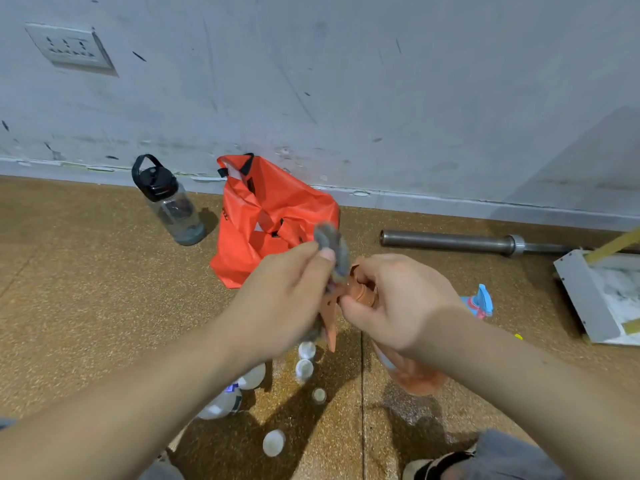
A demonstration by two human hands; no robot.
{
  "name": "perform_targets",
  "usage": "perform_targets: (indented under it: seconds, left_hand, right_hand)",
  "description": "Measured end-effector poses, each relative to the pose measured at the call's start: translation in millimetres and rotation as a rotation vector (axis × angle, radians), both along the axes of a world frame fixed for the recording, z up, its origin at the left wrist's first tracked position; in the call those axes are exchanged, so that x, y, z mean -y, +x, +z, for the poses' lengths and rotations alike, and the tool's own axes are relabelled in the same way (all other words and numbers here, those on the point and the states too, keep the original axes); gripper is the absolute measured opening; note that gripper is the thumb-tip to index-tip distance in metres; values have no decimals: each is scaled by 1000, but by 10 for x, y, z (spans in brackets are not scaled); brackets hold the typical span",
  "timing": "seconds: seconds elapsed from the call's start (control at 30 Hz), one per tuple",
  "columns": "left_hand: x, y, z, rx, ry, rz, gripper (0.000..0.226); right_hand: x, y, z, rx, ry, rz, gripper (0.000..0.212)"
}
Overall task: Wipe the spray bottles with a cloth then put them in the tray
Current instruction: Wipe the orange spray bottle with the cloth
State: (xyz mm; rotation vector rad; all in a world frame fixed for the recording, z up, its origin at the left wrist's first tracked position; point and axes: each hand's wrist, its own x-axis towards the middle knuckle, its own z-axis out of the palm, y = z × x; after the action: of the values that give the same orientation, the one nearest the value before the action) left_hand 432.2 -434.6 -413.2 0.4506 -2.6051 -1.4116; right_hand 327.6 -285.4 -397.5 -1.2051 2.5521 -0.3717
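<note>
My right hand (398, 299) grips the neck of an orange spray bottle (360, 292); its translucent body shows below my wrist and its trigger hangs down between my hands. My left hand (287, 299) pinches a grey cloth (332, 244) and presses it against the bottle's spray head. A blue and pink spray bottle (481, 301) stands on the floor to the right, partly hidden behind my right hand. Several small white bottles (304, 368) stand or lie on the floor below my hands. A white tray (585, 299) sits at the right edge.
An orange bag (263, 216) slumps against the wall behind my hands. A clear water bottle (169, 202) with a black lid stands to its left. A steel barbell bar (450, 240) lies along the wall on the right. The floor is brown and speckled.
</note>
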Motion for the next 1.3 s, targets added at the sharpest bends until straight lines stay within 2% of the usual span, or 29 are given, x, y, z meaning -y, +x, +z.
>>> perform_targets:
  seconds: [0.07, 0.1, 0.13, 0.23, 0.3, 0.43, 0.57, 0.67, 0.77, 0.87, 0.97, 1.1, 1.13, 1.2, 1.3]
  left_hand:
    - [-17, 92, -23, -110, -420, -176, 27]
    - [-3, 95, -48, -83, -477, -199, 26]
    - [9, 72, -55, -43, -411, -160, 26]
    - [35, -19, -82, 18, -55, -52, 32]
    - [88, -54, -51, 10, -26, -64, 31]
    - [206, -29, 71, -6, 5, -190, 28]
    - [271, 25, 129, -20, 33, -249, 31]
    - [253, 59, 110, -39, 59, -230, 38]
    - [263, 3, 41, -53, 165, -37, 52]
    - [360, -31, 4, -35, 268, 75, 64]
    - [313, 9, 46, -129, 116, -11, 55]
    - [174, 80, 96, -184, -454, -299, 23]
    - [187, 75, 72, -157, -503, -324, 20]
    - [230, 64, 37, -122, -450, -356, 16]
    - [238, 45, 43, -111, -391, -365, 18]
  right_hand:
    - [6, -3, -7, 11, 44, -8, 28]
    - [5, 9, -10, 5, 66, -4, 29]
    - [3, 17, -19, -4, 62, 8, 29]
    - [-20, 22, -45, 28, -25, 18, 28]
    - [-33, -4, -52, 166, -107, -30, 29]
    - [-70, -98, -3, 701, -293, -106, 15]
    - [-116, -152, -2, 852, -252, 21, 16]
    - [-78, -84, -31, 814, -228, -14, 29]
    - [-37, -12, -105, 683, -222, -73, 51]
    - [-46, -5, -107, 568, -230, -55, 35]
    - [-37, 5, -126, 421, -264, 7, 30]
    - [-24, 2, -158, 314, -232, 31, 32]
    - [-38, 18, -144, 248, -188, 68, 30]
    - [-70, 31, -114, 140, -139, 116, 27]
    - [-60, 18, -68, 125, -155, 120, 22]
